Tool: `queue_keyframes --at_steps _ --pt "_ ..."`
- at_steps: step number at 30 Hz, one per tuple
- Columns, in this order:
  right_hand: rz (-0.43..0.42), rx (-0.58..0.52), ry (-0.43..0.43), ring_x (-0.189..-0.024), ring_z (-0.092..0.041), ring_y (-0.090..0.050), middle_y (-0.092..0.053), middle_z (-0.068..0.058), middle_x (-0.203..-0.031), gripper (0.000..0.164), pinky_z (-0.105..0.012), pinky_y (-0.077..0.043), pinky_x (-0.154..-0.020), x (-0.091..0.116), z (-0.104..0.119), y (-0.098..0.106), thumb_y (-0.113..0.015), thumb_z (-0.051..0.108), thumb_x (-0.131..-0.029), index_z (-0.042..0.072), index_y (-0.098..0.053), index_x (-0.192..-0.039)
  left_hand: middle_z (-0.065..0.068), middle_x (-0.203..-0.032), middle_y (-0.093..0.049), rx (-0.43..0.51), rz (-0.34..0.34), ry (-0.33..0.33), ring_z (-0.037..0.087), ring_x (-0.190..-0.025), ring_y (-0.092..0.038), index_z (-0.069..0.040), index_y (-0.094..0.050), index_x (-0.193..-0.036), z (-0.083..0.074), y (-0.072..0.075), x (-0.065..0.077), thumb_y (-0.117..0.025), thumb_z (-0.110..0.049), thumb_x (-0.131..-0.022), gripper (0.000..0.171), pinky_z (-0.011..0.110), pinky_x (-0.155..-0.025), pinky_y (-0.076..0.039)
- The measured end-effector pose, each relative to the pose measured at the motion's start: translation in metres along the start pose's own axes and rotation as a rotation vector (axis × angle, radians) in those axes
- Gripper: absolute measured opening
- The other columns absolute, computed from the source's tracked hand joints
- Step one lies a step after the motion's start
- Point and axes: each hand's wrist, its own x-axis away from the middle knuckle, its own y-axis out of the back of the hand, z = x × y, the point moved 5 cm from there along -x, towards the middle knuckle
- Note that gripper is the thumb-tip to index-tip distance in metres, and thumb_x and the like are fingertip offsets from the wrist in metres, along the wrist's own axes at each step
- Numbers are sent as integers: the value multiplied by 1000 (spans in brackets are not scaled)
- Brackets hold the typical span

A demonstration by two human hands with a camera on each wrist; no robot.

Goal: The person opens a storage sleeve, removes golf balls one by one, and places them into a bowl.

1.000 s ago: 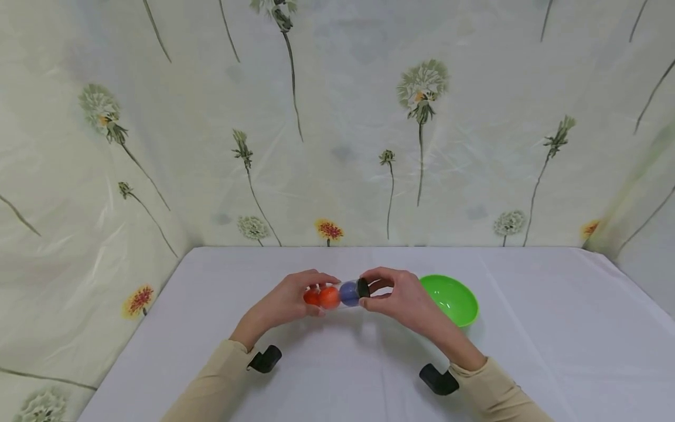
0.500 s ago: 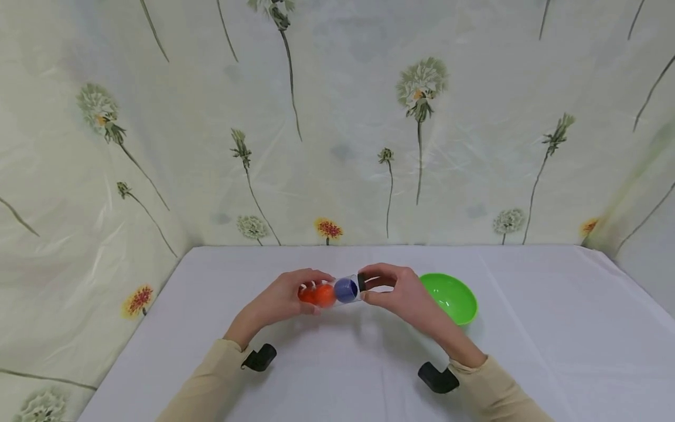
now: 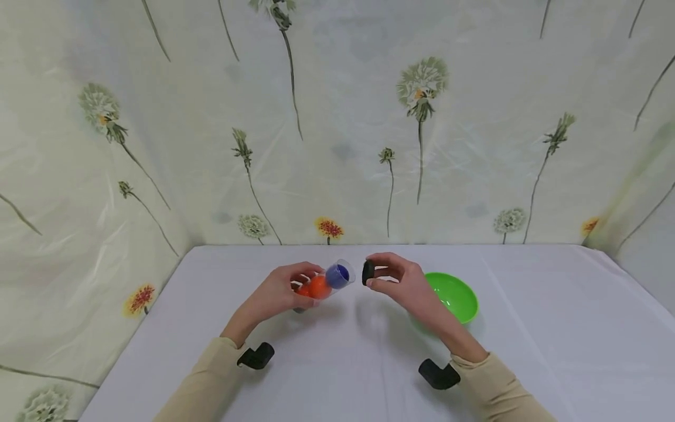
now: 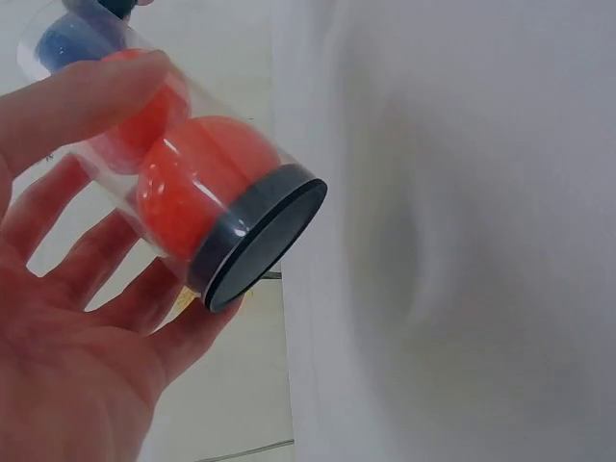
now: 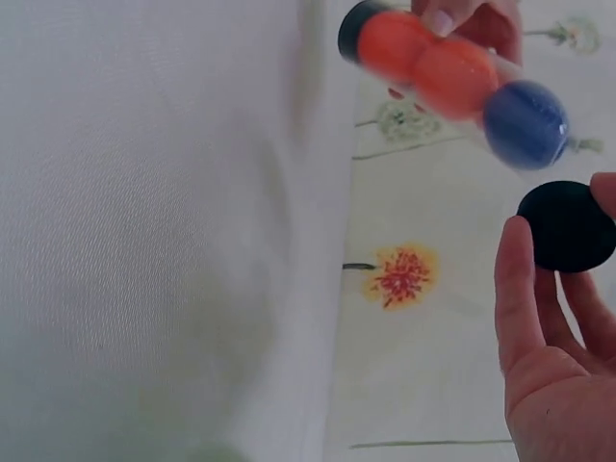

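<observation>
My left hand [image 3: 282, 288] grips a clear plastic tube [image 4: 115, 183] around its side, held above the table and tilted with its uncapped end up to the right. Inside sit two orange balls [image 5: 452, 79] and a blue ball [image 5: 526, 125], the blue one nearest the uncapped end. A black cap [image 4: 260, 241] covers the tube's other end. In my right hand [image 3: 403, 284] a round black lid [image 5: 566, 227] is pinched between thumb and fingers, a short gap away from the tube's mouth.
A bright green bowl [image 3: 457, 298] stands on the white-covered table [image 3: 527, 328], partly behind my right hand and forearm. A flower-printed cloth [image 3: 337, 117] hangs behind the table's far edge. Black camera mounts [image 3: 440, 374] sit at both wrists.
The black lid has come off the tube's right end and moved apart with my right hand. My left hand has shifted slightly left and tilted the tube's mouth upward.
</observation>
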Motion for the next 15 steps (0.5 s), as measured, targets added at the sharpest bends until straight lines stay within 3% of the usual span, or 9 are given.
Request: queue_keyframes --at_steps 6,15 --pt "-7 53 4 -106 -27 -64 -63 -12 -120 44 -28 -52 -84 -3 -5 1 -72 9 -87 8 -60 -129 1 -113 -63 70 -8 -10 23 -100 -60 -21 -63 -124 -1 2 0 -82 -14 -80 49 36 -82 -53" --pt "25 109 -24 -105 -22 -65 -65 -14 -119 47 -25 -51 -81 -11 -13 -3 -73 6 -86 4 -59 -131 1 -114 -64 85 -24 -22 22 -101 -62 -20 -62 -126 -5 8 2 -82 -13 -80 50 37 -83 -53"
